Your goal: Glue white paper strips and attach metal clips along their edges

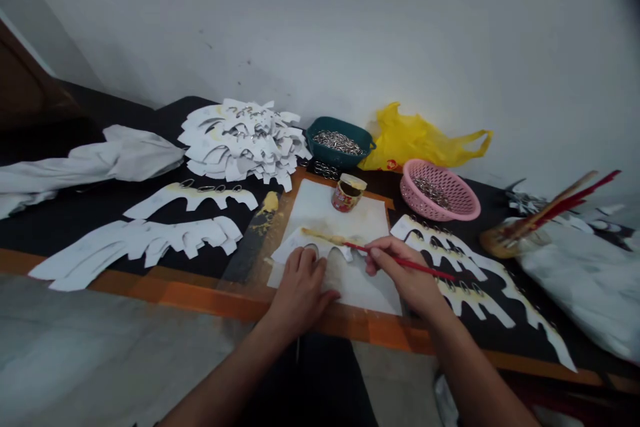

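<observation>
**Right hand** (407, 273): thumb and fingers pinched together on a red-handled brush (403, 261), its tip loaded with yellow paste and resting at the top of a white paper cut-out (295, 247).

**Left hand** (300, 290): fingers lightly spread, pressing the cut-out down, with a metal ring (311, 249) showing at the fingertips.

**Under the hands:** a pasty white sheet (320, 203) on a black table (100, 200) with an orange edge.

**Nearby:** an open jar (347, 192) just above the cut-out; a dark ruler (255, 243) smeared yellow; a row of ringed strips (440, 253) beside the right hand.

**Farther off:** a pink basket (463, 203) and a green basket (340, 161), both holding rings; a yellow plastic bag (420, 140); a heap of cut-outs (243, 140).

**Risks:** easing the left hand's pressure could let the cut-out or ring slip. An overloaded brush could drip onto the sheet. A careless right wrist could smear the strips, and a knock from the brush hand could tip the jar.
</observation>
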Motion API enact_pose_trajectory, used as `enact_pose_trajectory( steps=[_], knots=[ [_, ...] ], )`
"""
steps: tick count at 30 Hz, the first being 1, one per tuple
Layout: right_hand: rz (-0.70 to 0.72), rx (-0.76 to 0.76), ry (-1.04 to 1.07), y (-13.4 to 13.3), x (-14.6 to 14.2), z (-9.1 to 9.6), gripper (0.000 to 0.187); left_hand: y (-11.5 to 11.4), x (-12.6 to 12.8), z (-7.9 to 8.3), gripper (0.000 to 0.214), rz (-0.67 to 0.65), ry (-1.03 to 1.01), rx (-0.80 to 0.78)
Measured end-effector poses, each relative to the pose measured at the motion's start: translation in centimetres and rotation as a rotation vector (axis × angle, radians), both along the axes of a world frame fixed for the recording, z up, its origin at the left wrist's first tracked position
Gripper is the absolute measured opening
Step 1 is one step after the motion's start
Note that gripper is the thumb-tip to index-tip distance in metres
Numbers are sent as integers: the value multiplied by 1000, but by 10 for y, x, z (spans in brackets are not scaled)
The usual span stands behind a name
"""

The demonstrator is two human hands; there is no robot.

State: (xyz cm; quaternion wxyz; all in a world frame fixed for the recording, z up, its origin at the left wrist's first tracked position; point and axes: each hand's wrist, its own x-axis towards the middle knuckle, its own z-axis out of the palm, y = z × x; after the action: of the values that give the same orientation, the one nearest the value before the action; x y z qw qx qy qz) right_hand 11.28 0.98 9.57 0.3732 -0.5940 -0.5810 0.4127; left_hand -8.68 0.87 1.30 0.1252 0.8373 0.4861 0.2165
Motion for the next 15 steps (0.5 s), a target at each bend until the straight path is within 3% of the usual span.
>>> enact_pose_trajectory(
  steps=[10,15],
  knots=[
    [-4,-13,-68,4,-4,3,23,0,0,0,47,-3,9,-1],
    [-50,56,-55,5,-3,4,22,-1,0,0,47,-3,6,1]
  ],
)
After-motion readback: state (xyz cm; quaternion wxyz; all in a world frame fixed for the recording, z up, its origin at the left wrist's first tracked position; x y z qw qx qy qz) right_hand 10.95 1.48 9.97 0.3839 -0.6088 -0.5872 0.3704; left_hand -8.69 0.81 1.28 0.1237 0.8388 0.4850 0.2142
